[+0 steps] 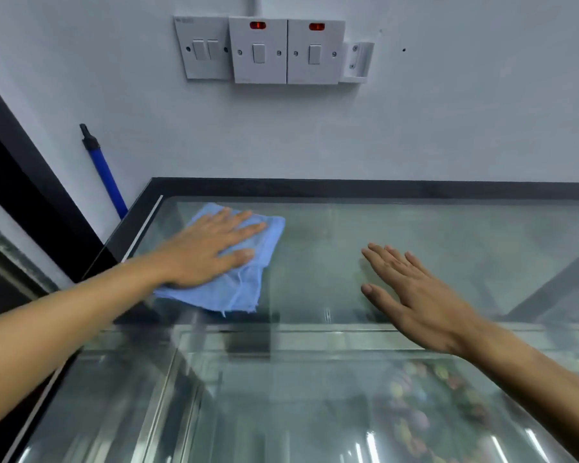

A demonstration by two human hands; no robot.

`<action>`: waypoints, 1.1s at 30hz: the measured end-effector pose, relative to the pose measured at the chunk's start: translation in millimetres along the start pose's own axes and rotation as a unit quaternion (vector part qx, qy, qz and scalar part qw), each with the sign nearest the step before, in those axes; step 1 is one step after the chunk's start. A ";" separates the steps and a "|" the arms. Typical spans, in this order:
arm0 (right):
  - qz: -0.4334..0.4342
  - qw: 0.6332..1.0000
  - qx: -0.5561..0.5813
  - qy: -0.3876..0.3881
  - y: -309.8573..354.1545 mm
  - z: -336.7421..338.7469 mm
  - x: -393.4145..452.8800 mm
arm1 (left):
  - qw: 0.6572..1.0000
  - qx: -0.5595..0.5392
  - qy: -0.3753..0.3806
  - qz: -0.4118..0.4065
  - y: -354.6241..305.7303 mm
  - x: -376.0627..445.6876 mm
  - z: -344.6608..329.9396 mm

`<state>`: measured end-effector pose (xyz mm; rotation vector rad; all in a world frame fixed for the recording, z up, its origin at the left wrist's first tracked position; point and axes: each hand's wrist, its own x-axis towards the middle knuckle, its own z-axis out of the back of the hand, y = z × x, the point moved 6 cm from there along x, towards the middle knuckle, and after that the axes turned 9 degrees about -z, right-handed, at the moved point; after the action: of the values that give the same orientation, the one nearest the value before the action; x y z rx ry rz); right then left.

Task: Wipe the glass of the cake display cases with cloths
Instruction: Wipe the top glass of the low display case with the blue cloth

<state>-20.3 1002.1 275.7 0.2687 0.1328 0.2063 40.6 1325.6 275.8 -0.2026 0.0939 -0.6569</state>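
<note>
So the left hand (208,252) is laid flat, fingers straight and spread a bit, pressing down on a blue cloth (234,279) that sits on the glass top (331,262) of the cake display case, over near the far left corner of the pane just inside the black frame (348,188). The cloth is folded up roughly square, with a frayed edge sticking out on the near side, and the hand covers most of its far half. The right hand (411,295) is open too, fingers straight and close together, thumb out to the side, holding nothing; it's over the middle of the glass, well apart from the cloth, and I can't tell if the palm is actually touching the pane or just hovering. Through the near front glass you can make out blurry colourful sweets (415,412) inside. On the wall behind there's a row of white switches (258,50), two with red lights on, and a blue handle (104,172) leans in the corner to the left.
</note>
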 end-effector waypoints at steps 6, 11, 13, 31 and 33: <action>-0.003 1.000 0.003 -0.028 2.0 -0.9 0.8 | 0.970 0.060 -0.039 0.234 72.1 112.3 18.9; -0.018 0.997 0.034 -0.061 -20.7 6.0 -13.6 | 0.998 0.037 0.000 0.056 -77.5 144.9 -15.9; -0.035 0.996 0.034 -0.069 -42.4 10.7 -22.7 | 0.998 0.055 0.005 -0.030 -122.6 79.2 -33.3; -0.026 0.999 -0.011 -0.019 -46.4 8.8 -31.4 | 0.998 0.062 0.015 0.002 -193.7 -69.7 -51.4; -0.029 0.999 0.001 -0.025 -45.5 10.9 -35.7 | 0.998 0.026 0.000 -0.065 -220.2 -153.0 -55.9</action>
<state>-44.9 948.6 277.2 0.2710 0.0913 0.1426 -219.7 1240.7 272.4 -0.1603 0.0631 -0.7888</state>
